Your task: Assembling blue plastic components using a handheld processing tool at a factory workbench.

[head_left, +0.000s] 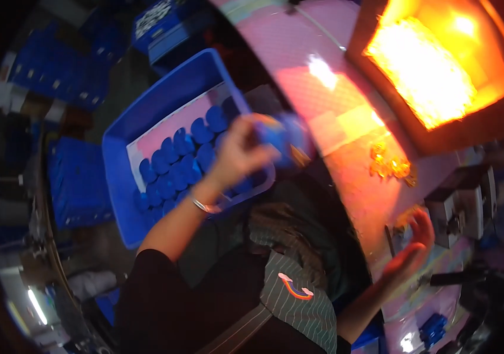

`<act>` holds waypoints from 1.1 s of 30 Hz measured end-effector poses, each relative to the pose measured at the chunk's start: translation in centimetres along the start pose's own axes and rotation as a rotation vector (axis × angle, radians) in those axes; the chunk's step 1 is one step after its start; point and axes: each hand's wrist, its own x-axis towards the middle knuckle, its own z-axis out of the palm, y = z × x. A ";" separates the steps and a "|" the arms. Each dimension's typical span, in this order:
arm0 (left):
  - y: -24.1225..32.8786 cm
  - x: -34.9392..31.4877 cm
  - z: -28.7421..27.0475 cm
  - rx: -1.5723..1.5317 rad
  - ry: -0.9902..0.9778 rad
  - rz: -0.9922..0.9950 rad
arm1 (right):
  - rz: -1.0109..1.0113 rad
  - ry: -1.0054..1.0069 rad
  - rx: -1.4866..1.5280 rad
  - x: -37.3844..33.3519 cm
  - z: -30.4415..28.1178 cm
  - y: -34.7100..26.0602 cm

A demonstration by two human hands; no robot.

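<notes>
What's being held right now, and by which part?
Left hand holds a blurred blue object; motion blur hides which part is gripped. Right hand is open, nothing visibly held.

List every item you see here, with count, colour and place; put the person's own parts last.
tub: one, blue, left of the bench
rounded pieces: over ten, blue, in the tub, some hidden
blurred item: one, mostly blue, at the left fingers
bench: one, pinkish, right of the tub
open box: one, glowing orange inside, upper right
small pieces: several, yellow under this light, on the bench
device: one, grey-white, right edge
stacked containers: several, blue, far left
apron: one, dark striped, lower middle
bracelet: one, silvery, left wrist
left hand: one, bare, over the tub's right side
right hand: one, bare, over the bench
</notes>
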 end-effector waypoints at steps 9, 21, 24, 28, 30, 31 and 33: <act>-8.0 -17.3 -39.8 1.273 1.259 -0.508 | 0.210 0.316 -0.354 -1.0 -10.5 0.2; -15.0 -21.5 -42.2 1.379 0.854 -1.103 | 0.239 0.347 -0.567 -2.2 -12.1 -1.5; -16.1 -22.1 -44.8 1.313 0.697 -1.078 | 0.297 0.373 -0.608 -2.9 -12.9 -1.4; -15.3 -20.3 -46.7 1.540 0.698 -1.031 | 0.269 0.415 -0.480 -4.0 -15.4 1.1; -14.9 -14.1 -40.5 1.721 0.833 -0.563 | 0.284 0.490 -0.590 -4.8 -17.8 1.3; -13.4 -10.2 -37.1 1.660 0.762 -0.232 | 0.274 0.535 -0.596 -5.2 -19.1 1.8; -9.7 -2.1 -26.6 1.453 0.551 0.220 | 0.258 0.612 -0.618 -6.0 -21.5 2.3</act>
